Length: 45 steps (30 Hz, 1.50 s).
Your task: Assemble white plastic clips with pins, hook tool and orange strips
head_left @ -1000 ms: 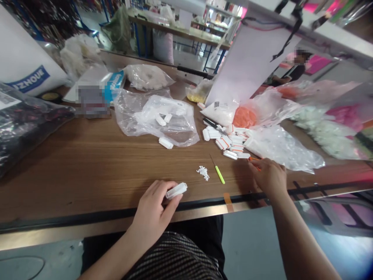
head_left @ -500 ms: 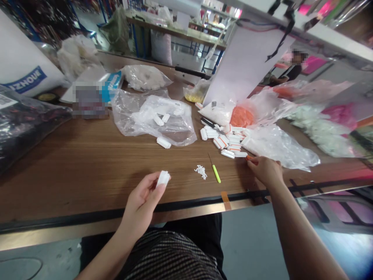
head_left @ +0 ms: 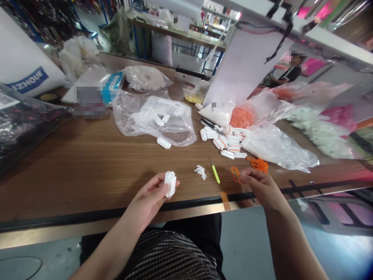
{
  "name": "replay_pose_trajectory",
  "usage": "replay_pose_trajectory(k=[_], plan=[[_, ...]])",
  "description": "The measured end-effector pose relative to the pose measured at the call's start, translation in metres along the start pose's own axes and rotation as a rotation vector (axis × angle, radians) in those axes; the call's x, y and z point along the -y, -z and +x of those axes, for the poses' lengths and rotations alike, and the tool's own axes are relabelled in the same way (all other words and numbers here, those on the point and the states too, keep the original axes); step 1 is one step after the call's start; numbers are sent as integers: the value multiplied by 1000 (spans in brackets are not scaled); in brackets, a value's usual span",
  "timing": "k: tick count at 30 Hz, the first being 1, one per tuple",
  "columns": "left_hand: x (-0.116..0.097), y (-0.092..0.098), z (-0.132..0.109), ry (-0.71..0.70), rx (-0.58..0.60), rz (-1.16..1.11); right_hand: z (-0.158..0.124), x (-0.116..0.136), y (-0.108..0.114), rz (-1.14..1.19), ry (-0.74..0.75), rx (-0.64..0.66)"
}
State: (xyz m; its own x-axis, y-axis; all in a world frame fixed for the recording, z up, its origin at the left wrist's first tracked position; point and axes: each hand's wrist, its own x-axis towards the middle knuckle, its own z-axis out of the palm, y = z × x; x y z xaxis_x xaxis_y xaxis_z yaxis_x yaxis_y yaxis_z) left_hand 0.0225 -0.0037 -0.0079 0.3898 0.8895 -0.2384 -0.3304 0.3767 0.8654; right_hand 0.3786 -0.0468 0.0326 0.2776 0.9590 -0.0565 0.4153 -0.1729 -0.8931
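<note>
We're at the wooden workbench [head_left: 72, 155], and our left hand [head_left: 147, 198] is clenched around a white plastic block [head_left: 170, 183] just above the table edge, while our right hand [head_left: 262, 187] hangs open beside an orange loop [head_left: 235, 174]. Orange-banded pieces [head_left: 229, 142] are heaped at centre right; plain white ones [head_left: 159, 120] lie in the clear bag [head_left: 180, 132] at centre.

You're in a small assembly workshop — a long wooden workbench [head_left: 87, 155] piled with plastic bags [head_left: 167, 120] of small parts [head_left: 229, 144], blue-legged benches [head_left: 135, 39] behind, a co-worker [head_left: 293, 72] further off.
</note>
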Motion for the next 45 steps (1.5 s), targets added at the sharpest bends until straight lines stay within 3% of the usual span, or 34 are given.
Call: replay_pose_trajectory(k=[5, 11, 15, 18, 29, 40, 45], plan=[[-1, -1, 0, -1, 18, 60, -8, 13, -31, 164, 20, 28], [0, -3, -4, 45, 81, -4, -25, 52, -93, 27, 193, 95], [3, -2, -4, -21, 95, 45, -42, 77, -134, -118, 432, -20], [6, 0, -4, -40, 90, 66, -48, 85, -152, -174, 506, -78], [7, -4, -4, -57, 66, -90, -57, 85, -162, -278, 602, -104], [8, -3, -5, -93, 88, -55, -56, 85, -164, -254, 608, -42], [3, -7, -5, -70, 83, -61, -54, 86, -163, -236, 619, -86]])
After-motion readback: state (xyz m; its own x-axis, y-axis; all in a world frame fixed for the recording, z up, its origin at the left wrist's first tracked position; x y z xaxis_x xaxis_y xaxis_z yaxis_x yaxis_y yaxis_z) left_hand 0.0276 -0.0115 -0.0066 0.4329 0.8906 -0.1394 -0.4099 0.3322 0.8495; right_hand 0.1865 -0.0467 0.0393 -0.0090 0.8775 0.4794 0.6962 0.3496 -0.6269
